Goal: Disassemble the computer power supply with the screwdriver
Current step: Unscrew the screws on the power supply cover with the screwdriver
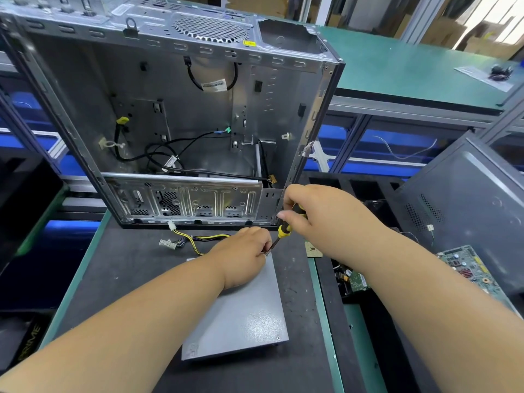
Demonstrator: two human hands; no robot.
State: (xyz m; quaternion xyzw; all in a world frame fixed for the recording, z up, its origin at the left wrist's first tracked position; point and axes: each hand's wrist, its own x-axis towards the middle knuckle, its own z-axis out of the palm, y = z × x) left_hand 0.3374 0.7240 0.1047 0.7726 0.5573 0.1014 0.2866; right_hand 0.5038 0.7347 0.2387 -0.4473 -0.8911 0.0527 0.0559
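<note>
Two bare forearms reach in from the near edge toward the middle of a dark work mat (127, 279). Beneath them lies the power supply (243, 313), a flat grey metal box resting on the mat near the centre, with one screw (278, 338) visible at its near right corner. A bundle of yellow and black cables (198, 241) with white connectors trails from its far side to the left.

At the box's far right corner, the left hand (241, 255) has its fingers curled and appears to pinch the metal shaft of the screwdriver (283, 231) close to its tip, which meets that corner. The right hand (309, 211) is closed around the screwdriver's yellow and black handle, holding the tool tilted, handle up and to the right.

Just beyond the hands stands an open, emptied computer case (175, 114), upright on the mat, with loose black cables and small connectors hanging inside.

To the right, a green circuit board (470, 268) leans against a dark grey case panel (467, 199); a smaller board with a green face (358, 282) lies in a dark tray between the mat and that panel. A small tan board (313, 248) sits at the mat's right edge. Farther back, a green-topped bench (411, 69) carries a clear bag holding dark parts (499, 73).
</note>
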